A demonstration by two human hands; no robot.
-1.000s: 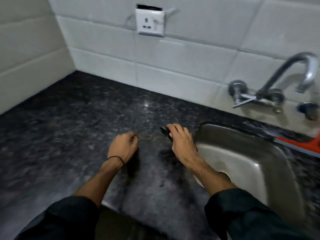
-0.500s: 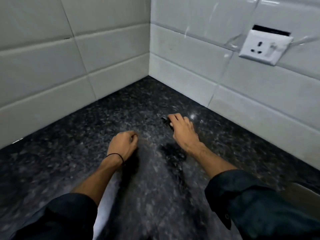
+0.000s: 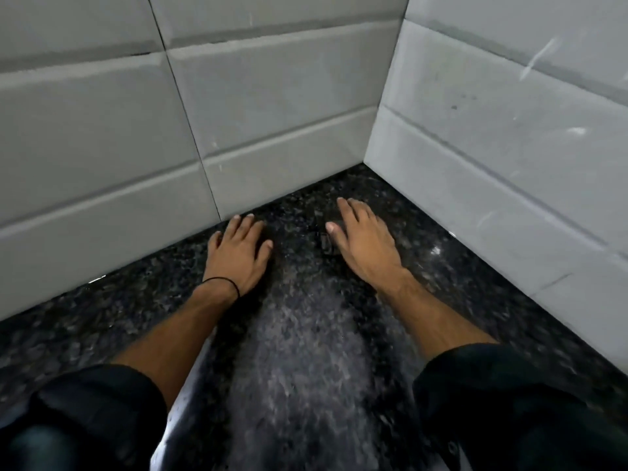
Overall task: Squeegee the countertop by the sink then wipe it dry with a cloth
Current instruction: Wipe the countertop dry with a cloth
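The dark speckled countertop point(image 3: 142, 321) runs into a corner of white tiled walls. My left hand point(image 3: 236, 253) lies flat on it with fingers straight, fingertips close to the left wall; a thin black band circles the wrist. My right hand point(image 3: 363, 243) also lies flat with straight fingers, a little nearer the corner. A small dark object point(image 3: 327, 245) shows under its thumb side; most of it is hidden and I cannot tell what it is. A paler, blurred band point(image 3: 299, 351) runs along the countertop between my forearms. No cloth is in view.
White tiles on the left wall point(image 3: 102, 147) and on the right wall point(image 3: 509, 147) close off the corner point(image 3: 365, 161). A pale shiny strip point(image 3: 183, 402) shows beside my left forearm. The sink and the tap are out of view.
The view has swung left from the sink to the wall corner. Both hands have moved toward the corner; the left hand has uncurled to lie flat, and the right fingers have straightened.
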